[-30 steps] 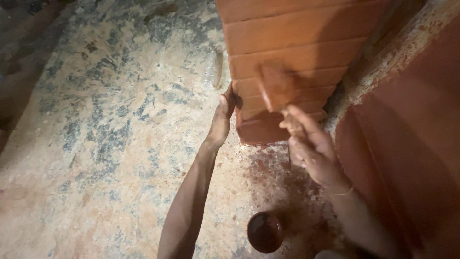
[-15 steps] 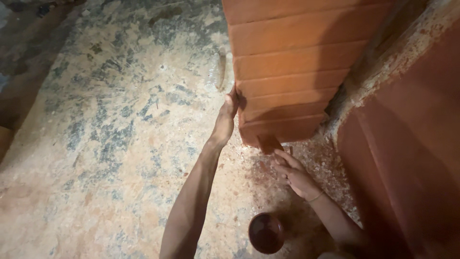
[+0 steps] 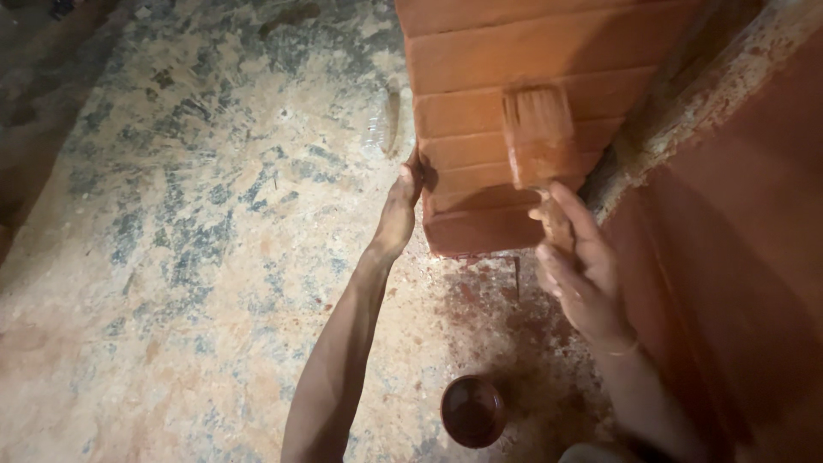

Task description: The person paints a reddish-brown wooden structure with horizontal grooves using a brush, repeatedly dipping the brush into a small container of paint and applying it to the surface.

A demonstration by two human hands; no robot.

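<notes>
The fingers [image 3: 573,225] of the right hand [image 3: 583,274] are being closed around the handle of a wide paintbrush [image 3: 538,137], whose bristles are being pressed against the red-brown grooved panel [image 3: 514,51] standing on the blotched floor [image 3: 189,257]. The panel's lower left edge is being gripped by the left hand [image 3: 401,210]. The brush is probably light, its bristles soft (likely slippery with paint), and is best held by the handle. A small dark bowl [image 3: 471,411] is sitting on the floor below.
</notes>
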